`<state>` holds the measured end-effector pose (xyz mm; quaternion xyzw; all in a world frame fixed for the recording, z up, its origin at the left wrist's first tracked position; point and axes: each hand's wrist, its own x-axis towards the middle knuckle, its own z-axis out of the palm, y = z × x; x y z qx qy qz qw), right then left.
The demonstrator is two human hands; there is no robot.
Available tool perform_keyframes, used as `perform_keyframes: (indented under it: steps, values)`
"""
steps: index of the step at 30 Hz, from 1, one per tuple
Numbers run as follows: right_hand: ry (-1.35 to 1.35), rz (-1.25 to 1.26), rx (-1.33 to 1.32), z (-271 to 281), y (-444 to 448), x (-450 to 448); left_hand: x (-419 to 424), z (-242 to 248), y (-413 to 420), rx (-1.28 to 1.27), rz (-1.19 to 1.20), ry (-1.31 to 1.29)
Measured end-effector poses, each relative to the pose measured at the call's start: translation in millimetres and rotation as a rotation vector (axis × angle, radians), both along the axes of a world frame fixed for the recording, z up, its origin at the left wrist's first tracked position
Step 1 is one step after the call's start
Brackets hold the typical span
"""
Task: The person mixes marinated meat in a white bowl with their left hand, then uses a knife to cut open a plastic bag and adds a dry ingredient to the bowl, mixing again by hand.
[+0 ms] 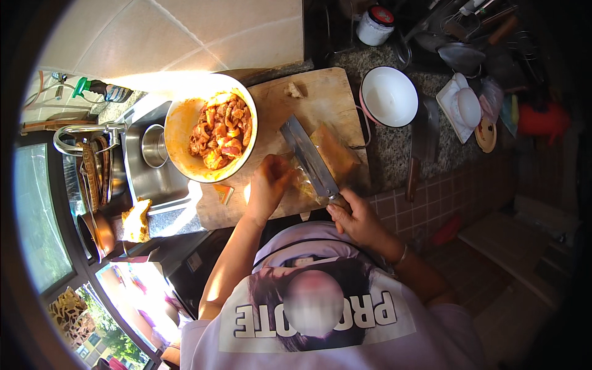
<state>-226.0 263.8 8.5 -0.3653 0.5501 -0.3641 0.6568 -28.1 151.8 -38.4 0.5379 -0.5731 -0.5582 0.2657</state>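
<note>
My right hand (354, 215) grips the handle of a cleaver (311, 157). Its broad steel blade slants up and left over the wooden cutting board (273, 106). Partly under and beside the blade lies an orange-yellow plastic packet (337, 155). My left hand (272, 185) is left of the blade with its fingers curled, close to crumpled clear plastic (303, 182); whether it pinches anything is hidden. A large white enamel basin (180, 157) at the board's left holds reddish, sauce-coated meat pieces (222, 129). A small torn packet piece (224, 193) lies below it.
A pale lump (293, 90) sits at the board's far side. To the right are a white enamel mug (388, 97), a second cleaver (418, 138) and stacked white dishes (462, 108). On the left stand a steel sink (157, 182) and a faucet (88, 132).
</note>
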Motion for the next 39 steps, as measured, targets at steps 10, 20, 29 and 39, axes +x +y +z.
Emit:
perform_keyframes:
  steps: [10, 20, 29, 39]
  values:
    - [0.108, -0.134, -0.050, 10.6, 19.7, 31.7, 6.9, -2.0, -16.1, 0.061, -0.051, 0.155]
    - [0.142, -0.157, 0.006, 14.6, 42.4, 52.6, 17.8, 0.0, -6.8, -0.499, -0.187, -0.206]
    - [0.333, -0.045, -0.037, 7.5, 50.9, 56.9, 28.7, -12.2, 13.0, -0.354, -0.121, -0.233]
    - [0.413, -0.012, -0.029, 3.8, 58.7, 63.2, 30.5, -5.8, 15.6, -0.380, -0.116, -0.386]
